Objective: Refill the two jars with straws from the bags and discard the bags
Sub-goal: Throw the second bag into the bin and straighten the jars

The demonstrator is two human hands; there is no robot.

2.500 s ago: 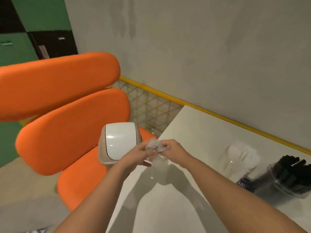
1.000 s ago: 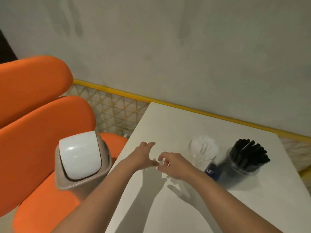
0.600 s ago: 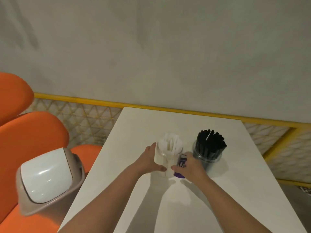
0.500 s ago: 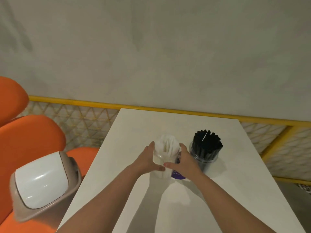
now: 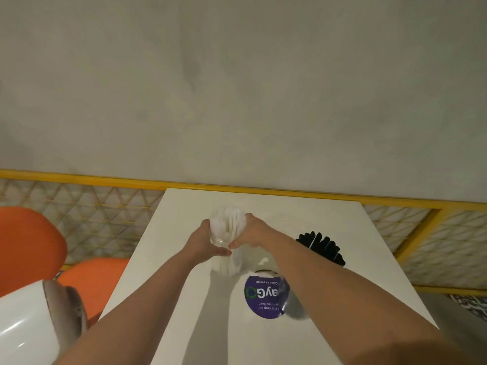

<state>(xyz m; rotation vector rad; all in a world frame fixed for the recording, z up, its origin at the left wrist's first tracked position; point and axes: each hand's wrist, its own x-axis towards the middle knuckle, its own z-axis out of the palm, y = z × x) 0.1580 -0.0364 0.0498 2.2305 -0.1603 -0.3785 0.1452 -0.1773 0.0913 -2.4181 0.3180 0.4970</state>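
While both forearms extended over the white desk [image 5: 369, 254], the left grip [image 5: 204, 241] and the right grip [image 5: 253, 233] were clasped around opposite sides of the clear jar [image 5: 227, 264], which was full of white straws [image 5: 228, 223]. The jar was located mid-desk, just beyond a round purple sticker [image 5: 264, 295]. Whether its base touched the desk could not be determined. A jar of black straws [image 5: 320, 246] stood to the right, partly behind the right forearm. A white-lidded bin [image 5: 26, 327] sat lower left, beside an orange chair [image 5: 29, 241].
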